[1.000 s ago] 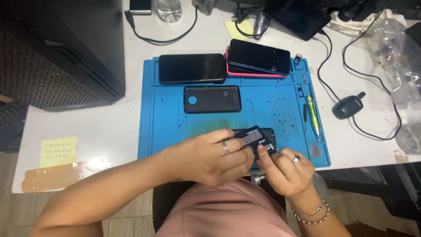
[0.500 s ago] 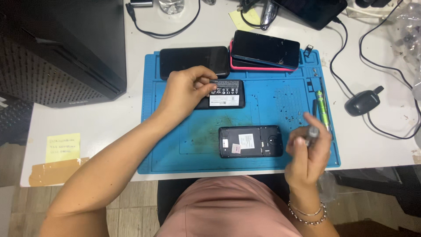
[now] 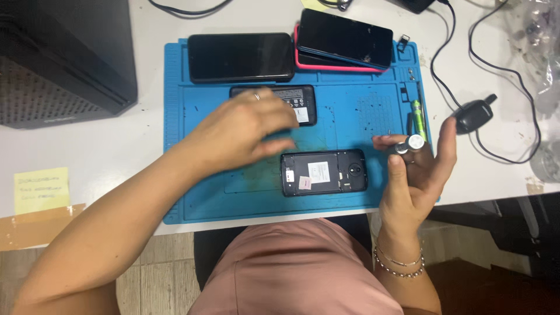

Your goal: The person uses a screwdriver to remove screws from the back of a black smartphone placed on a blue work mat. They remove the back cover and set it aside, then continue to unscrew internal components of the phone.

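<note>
A black ribbed box point(image 3: 64, 58) is seen at the far left of the white desk point(image 3: 149, 157), with a yellow sticky note point(image 3: 41, 189) near the edge. On the blue silicone repair mat point(image 3: 361, 111) the left hand point(image 3: 242, 131) is held over the flat black battery pack point(image 3: 291, 104), fingers loosely spread and blurred; nothing can be made out in its grasp, and whether the battery is touched cannot be told. Above it lies a black slab phone, screen up point(image 3: 240, 56). Just below and right of the hand lies the opened black phone with its back cover off point(image 3: 324, 172), its battery bay showing. Further right, a dark phone stacked on a pink-cased one point(image 3: 344, 39) is seen at the mat's top edge. The right hand point(image 3: 417, 169) is raised beside the opened phone, thumb and fingertips pinched on a small silver-capped tool point(image 3: 408, 144). A green pen-like tool point(image 3: 417, 116) lies in the mat's side tray, and a black corded clip device point(image 3: 473, 115) rests beyond.

The step in hand is judged to be work about the battery; a firm grasp of it, aligned to the bay, would be called for.
</note>
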